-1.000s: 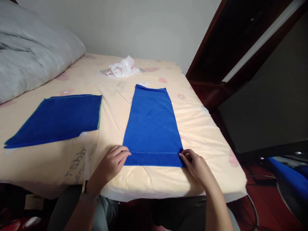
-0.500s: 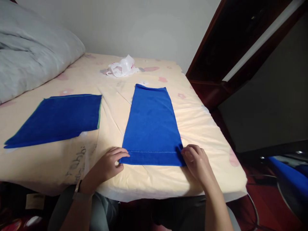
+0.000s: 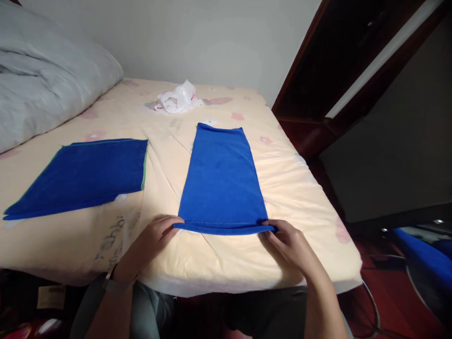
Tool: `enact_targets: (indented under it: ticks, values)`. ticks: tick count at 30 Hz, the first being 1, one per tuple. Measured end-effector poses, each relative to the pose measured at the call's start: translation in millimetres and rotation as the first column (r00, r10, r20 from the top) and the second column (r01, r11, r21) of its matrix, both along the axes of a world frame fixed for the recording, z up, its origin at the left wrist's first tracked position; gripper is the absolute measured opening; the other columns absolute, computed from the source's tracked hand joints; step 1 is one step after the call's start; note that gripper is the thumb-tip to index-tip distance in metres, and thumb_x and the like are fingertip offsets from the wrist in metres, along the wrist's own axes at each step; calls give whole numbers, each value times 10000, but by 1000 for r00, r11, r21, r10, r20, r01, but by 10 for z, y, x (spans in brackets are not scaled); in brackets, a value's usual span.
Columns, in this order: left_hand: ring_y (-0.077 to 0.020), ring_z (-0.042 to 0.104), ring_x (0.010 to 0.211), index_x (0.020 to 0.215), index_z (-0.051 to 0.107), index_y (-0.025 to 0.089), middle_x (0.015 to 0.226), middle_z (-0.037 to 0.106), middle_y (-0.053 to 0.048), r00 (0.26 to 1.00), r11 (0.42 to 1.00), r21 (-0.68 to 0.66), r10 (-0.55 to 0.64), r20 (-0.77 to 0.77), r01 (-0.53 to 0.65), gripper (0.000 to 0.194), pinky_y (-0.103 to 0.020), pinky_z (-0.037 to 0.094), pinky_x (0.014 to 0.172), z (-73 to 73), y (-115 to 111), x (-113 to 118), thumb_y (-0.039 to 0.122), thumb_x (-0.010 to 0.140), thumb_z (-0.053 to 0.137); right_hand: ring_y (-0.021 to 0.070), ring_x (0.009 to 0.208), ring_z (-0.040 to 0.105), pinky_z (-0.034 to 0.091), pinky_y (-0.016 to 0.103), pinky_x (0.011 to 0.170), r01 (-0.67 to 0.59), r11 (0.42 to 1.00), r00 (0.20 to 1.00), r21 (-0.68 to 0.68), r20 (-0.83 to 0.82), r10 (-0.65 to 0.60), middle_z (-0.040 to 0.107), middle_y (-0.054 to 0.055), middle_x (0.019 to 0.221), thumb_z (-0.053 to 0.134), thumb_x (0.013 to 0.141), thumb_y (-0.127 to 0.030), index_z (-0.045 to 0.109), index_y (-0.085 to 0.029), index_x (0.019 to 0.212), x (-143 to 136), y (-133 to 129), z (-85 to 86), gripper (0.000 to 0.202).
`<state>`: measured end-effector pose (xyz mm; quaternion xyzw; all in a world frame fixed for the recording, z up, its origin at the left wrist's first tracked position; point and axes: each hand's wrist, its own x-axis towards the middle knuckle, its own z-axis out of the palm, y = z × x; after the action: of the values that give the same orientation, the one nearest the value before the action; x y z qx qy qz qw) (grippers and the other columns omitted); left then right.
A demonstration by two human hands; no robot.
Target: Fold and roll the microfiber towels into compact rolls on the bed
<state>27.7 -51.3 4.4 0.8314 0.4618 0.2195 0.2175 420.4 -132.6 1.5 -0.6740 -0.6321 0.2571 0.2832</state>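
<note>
A long bright blue cloth (image 3: 221, 179) lies flat on the bed in front of me, its near end turned up in a narrow fold. At the near left corner, my left hand (image 3: 160, 235) pinches the folded edge between thumb and fingers. My right hand (image 3: 287, 238) grips the near right corner the same way. Between the hands the folded strip runs almost straight, with a stitched line just beyond it. To the left rests a second, darker blue cloth (image 3: 84, 174), folded in layers with green edging; neither hand touches it.
The bed (image 3: 310, 226) has a pale flowered sheet. A crumpled white plastic bag (image 3: 178, 98) sits near the wall, and a grey quilt (image 3: 52, 75) is heaped at the far left. Dark wooden furniture (image 3: 318, 61) stands on the right. My knees are below the bed's near edge.
The near strip of the bright blue cloth has been lifted and rolled upward, so it looks narrower. Both hands moved slightly away from me with its corners.
</note>
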Motion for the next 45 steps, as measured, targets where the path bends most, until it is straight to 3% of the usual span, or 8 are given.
enact_targets:
  ticks: [4,10,14,22,29,34,38,45]
  values:
    - [-215,660,1020,1073,658,222,1079,717,-48,988,990,-8,141,69,-141,239,-351,524,927,-25,-15,95,338,937,499,269,861,691,552,366,761,167,985,984,-46,-48,-169,734,65,979,569,874,-507,680,-241,1042,-9,13,1,333]
    - [-180,671,816,1017,643,189,903,714,-51,954,977,-83,209,215,-195,245,-271,535,750,-105,21,228,392,916,549,279,897,692,522,337,725,287,958,956,-17,-55,-287,746,67,945,557,860,-549,680,-234,999,-64,169,-50,365]
    - [-155,638,728,916,616,182,805,673,-31,941,968,-103,245,233,-227,230,-232,499,651,-131,31,249,404,908,555,283,815,702,484,324,665,264,964,965,-14,4,-264,741,62,849,490,904,-559,645,-242,1040,-87,224,-51,378]
    - [-94,434,489,757,542,197,533,418,67,943,944,64,314,111,-323,246,-211,349,514,-103,-42,244,397,900,546,275,797,707,480,310,644,178,980,983,-84,65,-173,740,34,852,482,924,-545,617,-279,1053,-50,106,-12,325]
    - [-118,550,542,878,608,203,592,562,36,954,932,209,298,20,-296,226,-228,397,564,-157,-19,251,424,901,568,309,830,712,487,335,637,202,978,957,-41,220,-189,753,42,905,449,943,-535,625,-301,1064,-115,151,-83,317]
    - [-151,596,558,891,597,206,622,611,15,937,879,370,344,-60,-299,196,-280,407,636,-192,-21,298,367,951,501,303,797,713,485,331,618,202,979,952,-41,242,-187,755,38,874,430,949,-550,624,-302,1077,-107,154,-91,340]
    - [-182,626,614,875,582,206,657,627,-2,926,879,380,357,-125,-288,203,-306,417,661,-203,-29,313,369,958,494,302,816,701,489,344,643,230,972,940,-42,268,-211,742,47,882,441,943,-561,616,-292,1080,-109,145,-95,349]
    - [-240,647,850,1108,557,197,902,676,-75,935,860,427,345,-80,-280,190,-351,482,759,-151,-30,250,292,948,522,312,934,616,505,436,791,181,966,910,184,342,-236,665,115,1043,486,930,-486,626,-224,1119,-54,172,-180,352]
